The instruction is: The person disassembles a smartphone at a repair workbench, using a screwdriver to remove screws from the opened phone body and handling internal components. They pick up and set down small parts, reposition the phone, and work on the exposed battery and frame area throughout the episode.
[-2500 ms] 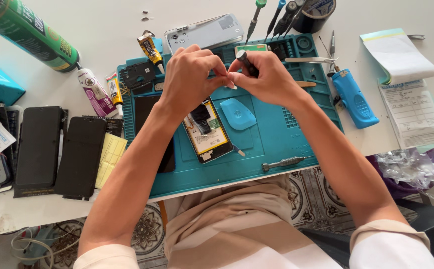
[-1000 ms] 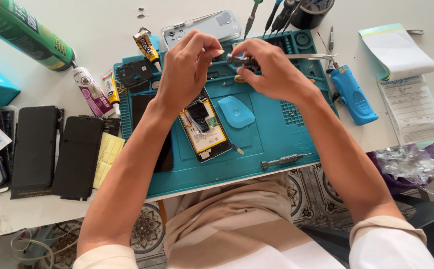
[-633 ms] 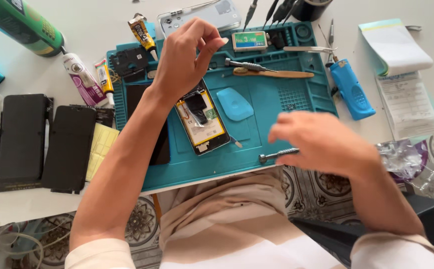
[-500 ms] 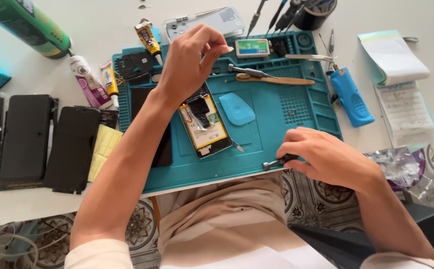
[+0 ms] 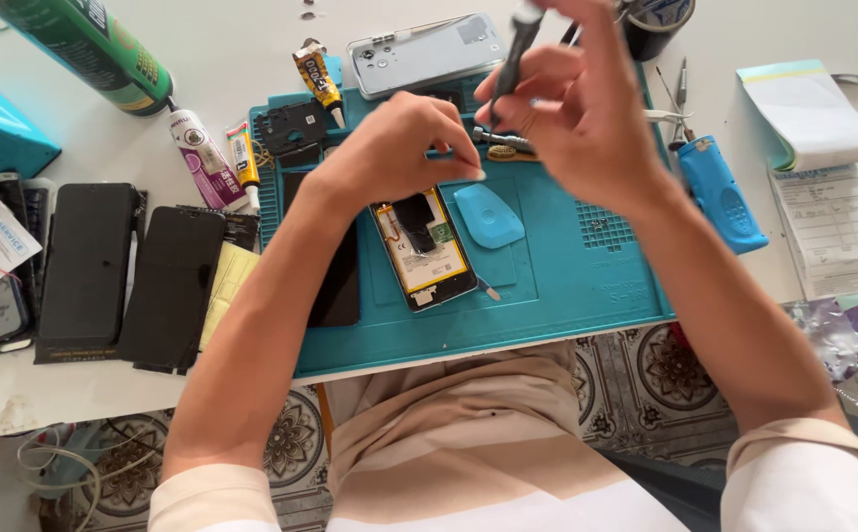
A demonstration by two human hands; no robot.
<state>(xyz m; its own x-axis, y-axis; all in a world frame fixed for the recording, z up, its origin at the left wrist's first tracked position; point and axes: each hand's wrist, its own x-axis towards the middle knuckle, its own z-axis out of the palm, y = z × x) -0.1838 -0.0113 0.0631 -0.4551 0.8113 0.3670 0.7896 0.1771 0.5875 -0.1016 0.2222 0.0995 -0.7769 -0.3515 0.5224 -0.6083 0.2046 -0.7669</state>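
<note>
Your right hand [image 5: 587, 108] grips a dark slim screwdriver [image 5: 514, 54] upright; left hand [image 5: 399, 148] pinches closed just above the opened phone with yellow battery [image 5: 423, 246] on the teal mat [image 5: 567, 286]. Keep the tip vertical, phone steadied.

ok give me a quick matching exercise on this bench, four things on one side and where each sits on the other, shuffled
Things:
1. screwdriver
2. opened phone
3. blue pick
4. green can

Places:
A. top left corner of the table, off the mat
B. in the right hand, raised above the mat
C. flat on the teal mat, just right of the opened phone
D. on the mat beneath the left hand, insides showing

Pairs: 1-B, 2-D, 3-C, 4-A
</note>
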